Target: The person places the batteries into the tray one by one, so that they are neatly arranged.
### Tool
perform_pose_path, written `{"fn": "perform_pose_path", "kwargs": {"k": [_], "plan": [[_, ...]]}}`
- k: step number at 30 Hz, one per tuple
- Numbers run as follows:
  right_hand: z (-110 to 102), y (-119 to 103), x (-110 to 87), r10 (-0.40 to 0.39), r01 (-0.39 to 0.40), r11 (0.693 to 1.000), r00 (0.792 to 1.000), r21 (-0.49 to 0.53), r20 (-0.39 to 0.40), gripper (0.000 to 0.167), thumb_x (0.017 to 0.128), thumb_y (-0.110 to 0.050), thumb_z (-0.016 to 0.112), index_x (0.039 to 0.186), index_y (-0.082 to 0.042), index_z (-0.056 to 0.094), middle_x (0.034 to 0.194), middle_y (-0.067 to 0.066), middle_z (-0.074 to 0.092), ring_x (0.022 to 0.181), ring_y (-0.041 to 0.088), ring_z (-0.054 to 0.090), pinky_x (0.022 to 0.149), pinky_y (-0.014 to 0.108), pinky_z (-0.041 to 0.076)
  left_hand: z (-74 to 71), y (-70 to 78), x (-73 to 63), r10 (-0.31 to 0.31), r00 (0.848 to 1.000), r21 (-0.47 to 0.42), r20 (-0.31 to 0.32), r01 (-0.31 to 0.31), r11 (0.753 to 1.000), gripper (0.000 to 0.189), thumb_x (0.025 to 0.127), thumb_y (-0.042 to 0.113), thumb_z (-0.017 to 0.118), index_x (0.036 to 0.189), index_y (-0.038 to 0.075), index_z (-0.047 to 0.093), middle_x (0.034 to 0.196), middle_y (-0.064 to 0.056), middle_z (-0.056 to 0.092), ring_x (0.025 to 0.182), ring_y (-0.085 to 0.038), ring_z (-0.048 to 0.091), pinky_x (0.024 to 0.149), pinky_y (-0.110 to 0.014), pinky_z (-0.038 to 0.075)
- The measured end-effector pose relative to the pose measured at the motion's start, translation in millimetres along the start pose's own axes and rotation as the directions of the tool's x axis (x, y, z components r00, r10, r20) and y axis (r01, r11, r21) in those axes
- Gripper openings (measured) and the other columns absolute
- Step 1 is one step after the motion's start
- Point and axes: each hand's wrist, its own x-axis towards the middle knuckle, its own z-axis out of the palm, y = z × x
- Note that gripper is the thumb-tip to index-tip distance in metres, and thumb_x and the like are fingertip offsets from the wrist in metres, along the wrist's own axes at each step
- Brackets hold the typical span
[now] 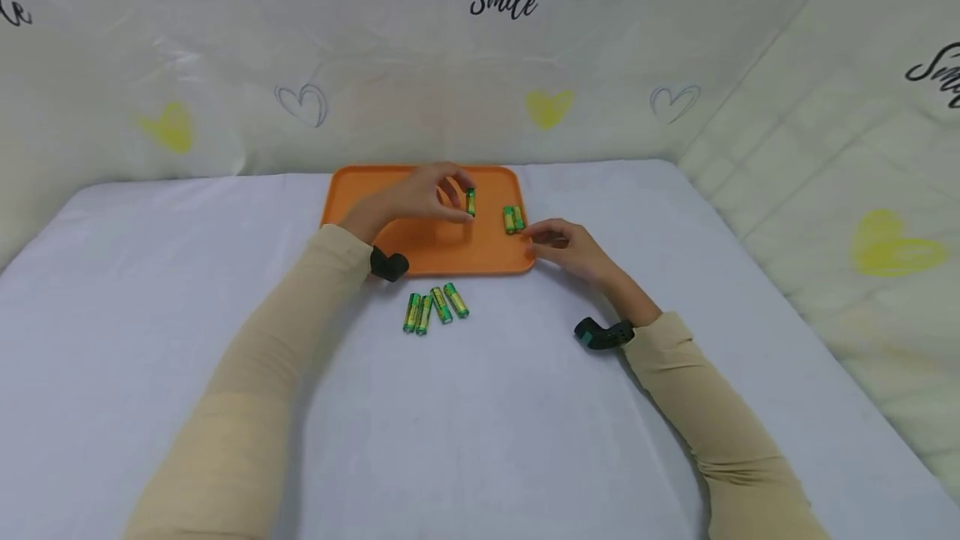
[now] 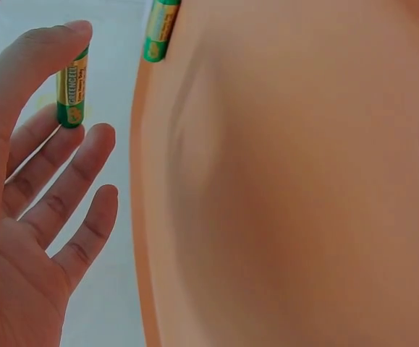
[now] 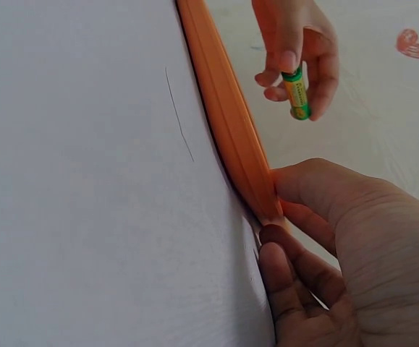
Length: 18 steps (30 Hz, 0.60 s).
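Note:
Over the orange tray (image 1: 420, 252), my left hand (image 1: 423, 194) pinches an upright green-and-gold battery (image 1: 470, 202) at its ends between thumb and fingertips. The same battery (image 2: 72, 90) shows a "GREENCELL" label in the left wrist view. My right hand (image 1: 567, 250) grips the tray's right edge, with the thumb against the orange rim (image 3: 227, 116) and the curled fingers close by at its corner. Two more batteries (image 1: 513, 220) stand side by side at the tray's right side, just beyond the right fingertips.
Several green batteries (image 1: 435, 308) lie in a loose row on the white tablecloth (image 1: 465, 423), just in front of the tray. Behind the table hangs a pale sheet (image 1: 420, 40) printed with hearts and "Smile". Each wrist wears a dark band (image 1: 602, 334).

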Motion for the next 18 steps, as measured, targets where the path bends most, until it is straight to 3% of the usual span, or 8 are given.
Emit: {"fn": "perform_pose_path", "kwargs": {"k": [5,10,13,18], "plan": [[0.9,-20.5,-11.0,0.006,-0.006,1.0,1.0,-0.01,0.015,0.035,0.095,-0.006,0.062,0.126,0.009,0.057,0.127,0.025,0.057,0.116,0.034,0.051,0.104,0.045,0.039,7.4,2.4,7.9,-0.007,0.999,-0.01,0.031,0.007,1.0,0.05,0.081,0.025,0.081,0.122,0.009,0.058,0.117,-0.001,0.057,0.099,-0.017,0.059,0.087,-0.033,0.049],[0.3,-18.1,-10.8,-0.012,0.012,1.0,1.0,-0.004,0.018,0.035,0.095,-0.007,0.062,0.126,0.008,0.058,0.126,0.025,0.057,0.115,0.033,0.052,0.104,0.046,0.039,14.6,4.9,16.2,0.007,0.999,0.01,0.048,-0.007,1.0,0.05,0.081,0.024,0.081,0.122,0.008,0.058,0.117,-0.002,0.058,0.1,-0.018,0.059,0.087,-0.033,0.049],[0.2,-15.0,-8.4,0.005,-0.005,1.0,1.0,0.013,0.019,0.035,0.095,-0.007,0.063,0.126,0.008,0.059,0.127,0.025,0.057,0.116,0.034,0.051,0.105,0.047,0.038,18.6,6.4,19.4,-0.006,0.998,0.004,0.061,0.006,1.0,0.049,0.082,0.023,0.08,0.123,0.008,0.058,0.117,-0.003,0.058,0.101,-0.018,0.059,0.089,-0.032,0.049],[-1.9,9.0,3.5,0.009,-0.009,1.0,1.0,-0.008,0.013,0.036,0.095,-0.014,0.065,0.127,0.001,0.06,0.128,0.019,0.059,0.116,0.03,0.053,0.103,0.044,0.04,23.8,10.5,26.7,-0.007,0.997,-0.001,0.075,0.007,1.0,0.048,0.084,0.024,0.079,0.122,0.006,0.057,0.116,-0.003,0.058,0.103,-0.019,0.057,0.091,-0.032,0.048]]}}
